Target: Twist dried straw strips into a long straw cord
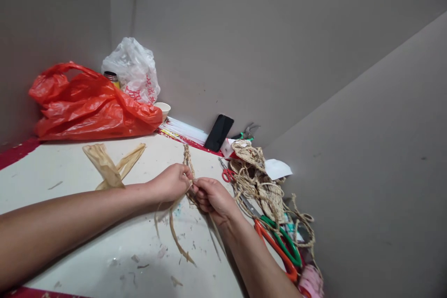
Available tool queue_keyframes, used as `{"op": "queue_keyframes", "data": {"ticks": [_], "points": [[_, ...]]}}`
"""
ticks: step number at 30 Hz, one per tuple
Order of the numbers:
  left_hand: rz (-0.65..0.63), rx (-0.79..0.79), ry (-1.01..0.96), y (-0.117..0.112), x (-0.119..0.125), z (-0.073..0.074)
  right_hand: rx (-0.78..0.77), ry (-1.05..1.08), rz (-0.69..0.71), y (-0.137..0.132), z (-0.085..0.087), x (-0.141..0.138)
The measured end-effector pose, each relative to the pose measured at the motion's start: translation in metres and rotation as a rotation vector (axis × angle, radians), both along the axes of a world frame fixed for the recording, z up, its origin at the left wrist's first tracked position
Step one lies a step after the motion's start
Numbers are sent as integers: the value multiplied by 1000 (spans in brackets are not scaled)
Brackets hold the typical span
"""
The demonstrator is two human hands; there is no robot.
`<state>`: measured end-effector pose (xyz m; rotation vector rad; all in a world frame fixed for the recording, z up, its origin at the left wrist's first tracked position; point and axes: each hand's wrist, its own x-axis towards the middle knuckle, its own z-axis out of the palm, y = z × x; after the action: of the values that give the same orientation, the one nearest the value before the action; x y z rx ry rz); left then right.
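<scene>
A fibre cord [187,153], plaited or twisted, lies over the desk [87,242] right where the hands meet, its long axis running away from the person and up past the fingertips, tipped only slightly across the view. The left hand [174,180] comes in from the left and pinches the cord between thumb and curled fingers; the right hand [214,199] reaches up from the near right, its thumb and fingers closed on the same spot. Neither hand is clearly nearer, since their fingertips almost touch on the cord, and which strand each one grips is too small to tell. The cord's far end stands free beyond the knuckles, while a loose strip [176,238] trails toward the person, below the left wrist. Room is widest on the near side, where only scraps are scattered, and to the left, where crossed husk strips [104,165] lie just beyond the left forearm. The right side is tighter: a pile of rope [248,154], small red-handled scissors [227,175] and large scissors [260,227] crowd that edge beside the right forearm. Along the far edge, a red bag [94,111] and a phone [219,132] sit before the grey wall [244,56].
</scene>
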<state>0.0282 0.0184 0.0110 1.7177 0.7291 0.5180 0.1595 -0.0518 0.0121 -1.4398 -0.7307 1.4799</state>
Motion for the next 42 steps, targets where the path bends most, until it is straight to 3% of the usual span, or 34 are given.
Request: {"op": "queue_keyframes", "data": {"ticks": [3,7,12,19,22,27,29,30,32,34,36,38,40,42], "points": [[-55,247,123,2,-4,7,3,-56,-49,0,-2,-3],[9,498,312,-1,-8,19,6,-94,-72,0,-4,-6],[28,468,321,-20,-9,22,25,-73,-53,-1,-4,-7],[4,416,304,-35,-7,5,1,11,21,-3,-1,-5],[-65,362,225,-47,-9,1,-19,31,44,-4,0,-3],[-255,354,156,-73,-23,18,-37,128,115,-4,1,10],[-284,363,112,-68,-24,29,-23,149,122,-4,2,15],[-235,356,48,-60,-23,33,-16,156,124,-4,2,17],[16,287,-95,-41,-16,36,-7,165,131,-4,3,19],[206,111,-121,-22,-7,31,-6,168,145,-3,3,20],[164,-233,-82,-10,1,21,-5,166,161,-2,3,20],[9,-522,-59,-7,6,11,-5,161,174,-2,3,21],[-82,-607,-42,-8,8,4,-9,153,185,-1,2,22],[-68,-508,-13,-10,7,0,-15,149,189,-1,2,24]]}}
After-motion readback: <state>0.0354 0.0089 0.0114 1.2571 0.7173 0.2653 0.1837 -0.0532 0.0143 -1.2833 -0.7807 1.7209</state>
